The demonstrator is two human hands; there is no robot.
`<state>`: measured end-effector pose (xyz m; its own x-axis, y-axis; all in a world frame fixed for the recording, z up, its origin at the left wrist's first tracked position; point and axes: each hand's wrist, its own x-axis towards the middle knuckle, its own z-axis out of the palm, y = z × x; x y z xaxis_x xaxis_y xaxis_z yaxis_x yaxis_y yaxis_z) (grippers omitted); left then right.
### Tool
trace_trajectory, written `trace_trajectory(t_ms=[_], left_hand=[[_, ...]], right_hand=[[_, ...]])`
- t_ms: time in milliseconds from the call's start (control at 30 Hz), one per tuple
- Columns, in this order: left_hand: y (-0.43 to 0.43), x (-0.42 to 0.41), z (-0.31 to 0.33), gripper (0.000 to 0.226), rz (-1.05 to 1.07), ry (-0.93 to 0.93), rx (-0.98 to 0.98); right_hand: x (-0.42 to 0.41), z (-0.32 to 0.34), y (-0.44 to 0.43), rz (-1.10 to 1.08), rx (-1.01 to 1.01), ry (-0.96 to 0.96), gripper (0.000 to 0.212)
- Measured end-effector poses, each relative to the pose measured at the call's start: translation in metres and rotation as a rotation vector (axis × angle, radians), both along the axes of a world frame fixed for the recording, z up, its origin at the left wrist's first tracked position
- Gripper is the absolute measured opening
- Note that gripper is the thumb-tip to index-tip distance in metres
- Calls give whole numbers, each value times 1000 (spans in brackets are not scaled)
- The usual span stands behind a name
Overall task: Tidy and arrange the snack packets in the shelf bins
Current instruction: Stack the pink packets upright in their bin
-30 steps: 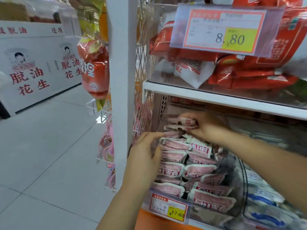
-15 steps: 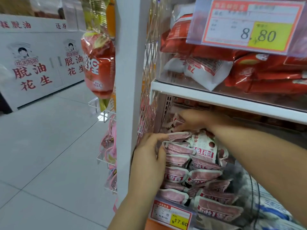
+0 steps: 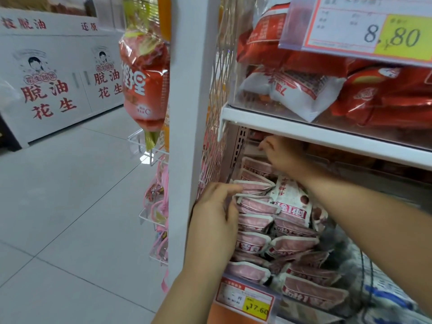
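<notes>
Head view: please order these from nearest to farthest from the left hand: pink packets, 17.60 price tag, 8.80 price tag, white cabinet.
1. pink packets: touching the left hand, on its right.
2. 17.60 price tag: below the hand, at the bin's front.
3. 8.80 price tag: on the upper shelf, top right.
4. white cabinet: across the floor, far left.
</notes>
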<state>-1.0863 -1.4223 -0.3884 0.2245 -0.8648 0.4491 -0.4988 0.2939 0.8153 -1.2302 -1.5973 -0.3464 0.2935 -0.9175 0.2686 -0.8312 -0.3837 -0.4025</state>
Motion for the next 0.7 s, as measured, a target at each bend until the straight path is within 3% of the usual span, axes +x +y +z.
trace_trajectory(t_ms=[233, 367, 500, 600, 700], left_hand=[[0, 0, 1, 35, 4, 9, 3], [2, 1, 2, 31, -5, -20, 18], [3, 2, 3, 29, -11, -28, 29], [3, 2, 3, 28, -13, -26, 29], [3, 1, 3, 28, -10, -21, 38]], right_hand=[[0, -5, -8, -59, 63, 200, 15], [-9, 7, 14, -181, -150, -92, 17], [-34, 15, 32, -323, 87, -56, 35], [-37, 14, 43, -265, 118, -261, 11], [-38, 13, 47, -223, 97, -335, 19]])
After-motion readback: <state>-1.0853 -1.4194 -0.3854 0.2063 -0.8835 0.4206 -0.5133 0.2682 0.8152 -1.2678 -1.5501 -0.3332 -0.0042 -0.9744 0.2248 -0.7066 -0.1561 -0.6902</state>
